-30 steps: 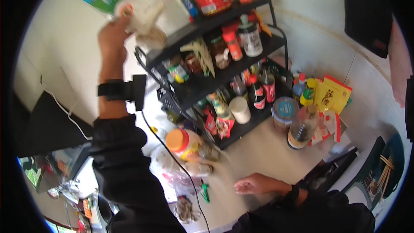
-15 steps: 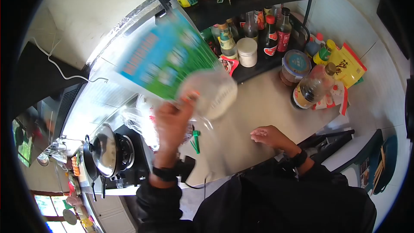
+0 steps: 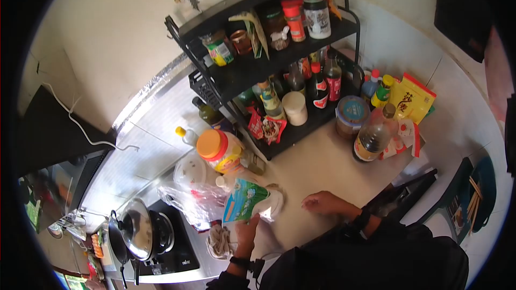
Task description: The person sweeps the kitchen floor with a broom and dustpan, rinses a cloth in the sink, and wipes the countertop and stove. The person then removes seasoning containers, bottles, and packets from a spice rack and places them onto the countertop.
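My left hand (image 3: 246, 231) grips the lower edge of a blue and green printed plastic bag (image 3: 241, 200). White contents show through the bag's clear right end, but I cannot tell what they are. The bag is tilted, low over the counter. My right hand (image 3: 324, 204) hovers by the counter's front edge, fingers loosely bent and nothing in them. Behind the bag stands a big jar with an orange lid (image 3: 212, 145). A clear plastic bag (image 3: 196, 204) lies to the left, with a crumpled cloth (image 3: 221, 241) beside my left wrist.
A black rack (image 3: 231, 83) of bottles and jars stands at the back. On the right are a soy sauce bottle (image 3: 372, 138), a round lidded tub (image 3: 352, 114) and a yellow packet (image 3: 411, 99). A lidded pan (image 3: 135, 230) sits on the stove at left.
My left hand has lowered the bag from high in front of the rack to the counter. The view has tilted up, showing more of the rack. My right hand stays near the front edge.
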Demonstrator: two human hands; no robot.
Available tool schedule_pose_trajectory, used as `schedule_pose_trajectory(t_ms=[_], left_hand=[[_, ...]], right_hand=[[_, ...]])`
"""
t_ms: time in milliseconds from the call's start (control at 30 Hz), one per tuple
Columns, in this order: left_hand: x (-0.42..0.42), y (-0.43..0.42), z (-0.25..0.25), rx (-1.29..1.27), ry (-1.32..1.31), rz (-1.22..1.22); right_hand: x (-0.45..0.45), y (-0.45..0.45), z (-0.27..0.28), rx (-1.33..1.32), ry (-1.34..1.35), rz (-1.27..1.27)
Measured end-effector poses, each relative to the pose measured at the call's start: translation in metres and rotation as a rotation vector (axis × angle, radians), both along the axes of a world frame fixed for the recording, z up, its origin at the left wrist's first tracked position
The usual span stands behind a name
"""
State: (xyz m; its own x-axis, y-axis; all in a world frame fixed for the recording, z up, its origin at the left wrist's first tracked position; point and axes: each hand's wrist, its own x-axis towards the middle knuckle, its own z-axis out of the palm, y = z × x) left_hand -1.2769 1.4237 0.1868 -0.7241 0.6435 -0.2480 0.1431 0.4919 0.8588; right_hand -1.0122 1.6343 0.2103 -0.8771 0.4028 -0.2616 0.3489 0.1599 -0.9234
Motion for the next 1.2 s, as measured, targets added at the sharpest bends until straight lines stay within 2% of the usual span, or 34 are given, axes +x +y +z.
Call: schedule_pose_trajectory(t_ms=[100,133,200,233,267,300,333,367,400,433,500,533,567,633,700,767,833,867,1000,1100,1167,1200], left_hand=[[0.0,-0.011,0.047,-0.12,-0.285,0.022],[-0.005,-0.016,0.057,-0.122,-0.359,0.037],[-0.028,-0.033,0.081,-0.351,-0.373,-0.146],[-0.03,-0.036,0.115,-0.445,-0.486,-0.18],[-0.036,-0.04,0.152,-0.494,-0.41,-0.326],[-0.08,-0.063,0.142,-0.591,-0.069,-0.586],[-0.088,-0.058,0.19,-0.624,-0.217,-0.604],[-0.094,-0.044,0.246,-0.533,0.068,-0.849],[-0.095,-0.031,0.297,-0.523,-0.137,-0.618],[-0.1,-0.017,0.346,-0.48,-0.038,-0.584],[-0.105,0.012,0.438,-0.384,0.432,-0.577],[-0.099,0.029,0.48,-0.24,0.604,-0.584],[-0.092,0.048,0.52,-0.172,0.606,-0.488],[-0.077,0.093,0.588,-0.152,0.757,-0.421],[-0.078,0.149,0.625,0.039,0.963,-0.313],[-0.077,0.216,0.63,0.41,0.832,-0.282],[-0.079,0.292,0.605,0.561,0.773,-0.201],[-0.074,0.328,0.585,0.604,0.699,-0.263],[-0.057,0.453,0.528,0.564,0.611,-0.24],[-0.043,0.503,0.509,0.529,0.473,-0.242],[-0.048,0.522,0.506,0.481,0.363,-0.322],[-0.05,0.527,0.505,0.535,0.296,-0.31]], right_hand=[[-0.019,-0.007,0.013,0.033,0.022,0.005],[-0.028,-0.01,-0.01,-0.026,0.173,0.022],[-0.045,-0.013,0.028,0.075,0.086,0.083],[-0.053,-0.016,0.033,0.045,0.095,0.098],[-0.063,-0.017,0.031,0.095,0.147,0.156],[-0.07,-0.02,0.037,0.097,0.165,0.174],[-0.077,-0.021,0.05,0.093,0.2,0.19],[-0.083,-0.022,0.06,0.087,0.233,0.206],[-0.091,-0.024,0.061,0.103,0.244,0.224],[-0.101,-0.025,0.06,0.124,0.257,0.242],[-0.116,-0.027,0.044,0.186,0.333,0.259],[-0.123,-0.029,0.03,0.226,0.396,0.264],[-0.127,-0.028,0.023,0.261,0.457,0.27],[-0.112,-0.02,0.048,0.121,0.385,0.36],[-0.103,-0.012,0.052,0.004,0.358,0.45],[-0.099,-0.014,0.034,0.019,0.433,0.442],[-0.101,-0.012,0.006,0.104,0.561,0.423],[-0.092,-0.002,0.027,0.029,0.378,0.552],[-0.066,0.006,0.026,0.052,0.371,0.431],[-0.051,0.021,0.028,0.049,0.274,0.379],[-0.04,0.029,0.025,0.031,0.305,0.305],[-0.035,0.033,0.024,0.03,0.317,0.279]])
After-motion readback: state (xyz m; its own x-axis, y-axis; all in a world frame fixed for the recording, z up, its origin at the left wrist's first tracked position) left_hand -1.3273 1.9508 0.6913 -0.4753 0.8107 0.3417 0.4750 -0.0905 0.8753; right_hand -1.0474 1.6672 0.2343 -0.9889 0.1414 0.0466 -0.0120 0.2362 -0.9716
